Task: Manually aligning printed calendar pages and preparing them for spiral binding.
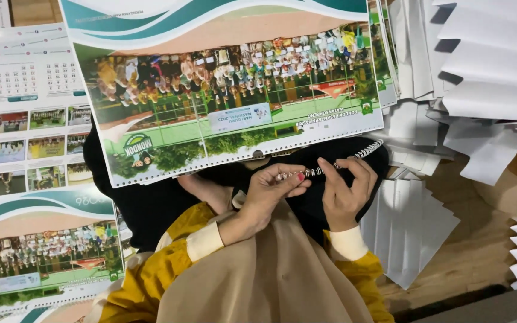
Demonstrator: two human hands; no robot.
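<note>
Beige cloth [270, 281] drapes smooth and matte over the lap at six o'clock, edged by mustard sleeves [151, 275] with pale ribbed cuffs. Above it both hands meet on one wire coil [330, 165], a thin silvery spiral binding that runs slanting from centre up toward two o'clock. Left hand [270, 191] pinches the coil's lower end between thumb and forefinger, its grip narrow and closed on the wire; one nail is painted red. Right hand [345, 191] curls its fingers over the coil's middle, grip likewise closed on it, palm turned toward the lap. Just above the coil, at twelve o'clock, lies a glossy calendar sheet [228, 90], a wide rectangle with a teal wave band, a crowded group photo and a row of small punched holes along its lower edge; that edge sits just beside the coil. Black fabric [145, 203] shows beneath the sheet. At nine o'clock a second printed sheet [25, 101] carries date grids and small photo tiles, and at seven o'clock a third sheet [43, 245] repeats the wave and group photo. From one to four o'clock, fanned stacks of plain white paper [486, 90] spread in stepped, sharp-cornered layers over a wooden floor [480, 251].
</note>
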